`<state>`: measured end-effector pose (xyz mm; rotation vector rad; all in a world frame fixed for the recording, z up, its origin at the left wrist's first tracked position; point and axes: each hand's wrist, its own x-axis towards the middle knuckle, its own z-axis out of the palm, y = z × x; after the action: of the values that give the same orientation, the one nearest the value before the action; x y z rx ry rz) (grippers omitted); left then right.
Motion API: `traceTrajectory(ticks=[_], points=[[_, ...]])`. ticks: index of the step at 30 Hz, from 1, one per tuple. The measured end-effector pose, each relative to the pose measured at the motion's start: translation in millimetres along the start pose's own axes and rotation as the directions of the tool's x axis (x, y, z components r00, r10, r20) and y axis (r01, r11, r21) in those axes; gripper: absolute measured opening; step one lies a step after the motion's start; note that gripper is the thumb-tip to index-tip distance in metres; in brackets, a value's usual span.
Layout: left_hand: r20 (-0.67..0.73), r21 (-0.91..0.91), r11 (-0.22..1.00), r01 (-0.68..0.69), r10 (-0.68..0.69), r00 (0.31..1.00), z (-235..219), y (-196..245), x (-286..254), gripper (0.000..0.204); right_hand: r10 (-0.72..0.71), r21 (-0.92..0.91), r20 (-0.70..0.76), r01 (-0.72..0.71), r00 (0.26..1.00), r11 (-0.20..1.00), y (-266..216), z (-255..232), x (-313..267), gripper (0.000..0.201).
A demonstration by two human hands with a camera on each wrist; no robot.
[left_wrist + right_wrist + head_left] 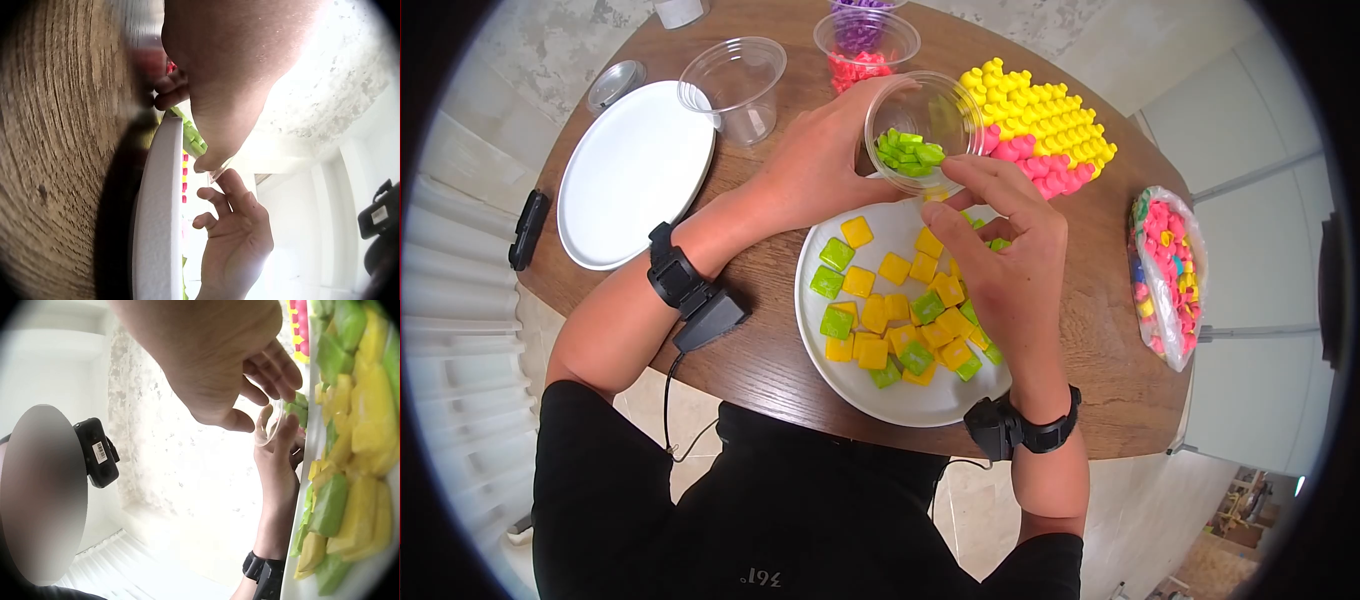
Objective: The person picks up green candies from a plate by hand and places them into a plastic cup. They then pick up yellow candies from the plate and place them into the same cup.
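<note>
My left hand (825,150) grips a clear plastic cup (955,105) from its left side, tilted so its mouth faces me. Small green square pieces (905,152) lie together inside it. My right hand (1015,235) is at the cup's near rim, its fingers loosely bent and the thumb apart, with nothing seen between them. Below both hands lies a round white plate (825,375) bearing many glossy square pieces in yellow (893,267) and green (836,322). In the right wrist view these pieces (375,425) are heaped close to the right hand (219,369).
An oval white plate (635,185) and a clear cup (750,115) stand at the left. Behind are cups with red pieces (858,70) and purple pieces (860,30). Yellow and pink bottle-shaped pieces (1040,115) stand in rows; a filled plastic bag (1168,275) lies right.
</note>
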<state>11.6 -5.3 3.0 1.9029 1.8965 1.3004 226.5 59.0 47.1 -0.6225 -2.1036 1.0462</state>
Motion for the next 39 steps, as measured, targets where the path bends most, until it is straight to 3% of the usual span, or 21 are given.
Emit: traceTrajectory(ticks=[9, 11, 12, 15, 17, 18, 20, 26, 35, 39], points=[[-0.003, 0.001, 1.000, 0.006, -0.006, 1.000, -0.1, 0.6, 0.1, 0.095, -0.021, -0.094, -0.077, 0.014, 0.997, 0.995, 4.3, -10.1, 4.4, 0.020], [-0.007, 0.013, 1.000, 0.008, -0.008, 1.000, 0.3, 0.2, 0.3, 0.095, -0.036, -0.049, -0.222, 0.025, 0.974, 0.998, 6.5, -12.7, 5.9, 0.013], [-0.007, 0.014, 1.000, 0.003, -0.003, 1.000, 0.7, -0.8, 0.5, 0.095, -0.037, -0.050, -0.222, 0.026, 0.974, 0.998, 6.3, -15.6, 6.2, 0.013], [-0.013, 0.019, 1.000, -0.007, 0.007, 1.000, 1.8, -3.8, 0.3, 0.096, 0.042, -0.065, -0.181, -0.055, 0.983, 0.996, 7.2, -24.7, 6.5, 0.012], [-0.018, 0.019, 1.000, -0.015, 0.015, 1.000, 1.8, -3.1, 0.9, 0.096, 0.170, -0.260, -0.080, -0.185, 0.982, 0.948, 11.5, -28.2, 5.6, 0.013], [-0.005, 0.010, 1.000, 0.005, -0.005, 1.000, 0.6, -1.2, 1.1, 0.096, 0.171, -0.260, -0.082, -0.187, 0.982, 0.947, 12.3, -28.4, 5.4, 0.013], [0.008, 0.001, 1.000, 0.025, -0.025, 1.000, -0.1, -0.3, 1.1, 0.096, 0.210, -0.437, -0.013, -0.194, 0.978, 0.878, 13.6, -28.0, 5.2, 0.018], [-0.003, 0.019, 1.000, -0.015, 0.015, 1.000, 0.5, -1.7, 1.3, 0.097, 0.183, -0.576, 0.066, -0.113, 0.981, 0.810, 16.5, -21.4, 0.0, 0.029], [0.005, 0.012, 1.000, -0.004, 0.004, 1.000, 0.2, -2.0, 1.2, 0.098, 0.187, -0.544, 0.096, -0.106, 0.978, 0.833, 18.4, -18.8, 0.0, 0.023], [-0.035, 0.031, 0.997, -0.070, 0.071, 0.997, 1.6, -6.1, 1.3, 0.093, 0.228, -0.508, 0.097, -0.149, 0.969, 0.848, 16.1, -18.3, 1.9, 0.019]])
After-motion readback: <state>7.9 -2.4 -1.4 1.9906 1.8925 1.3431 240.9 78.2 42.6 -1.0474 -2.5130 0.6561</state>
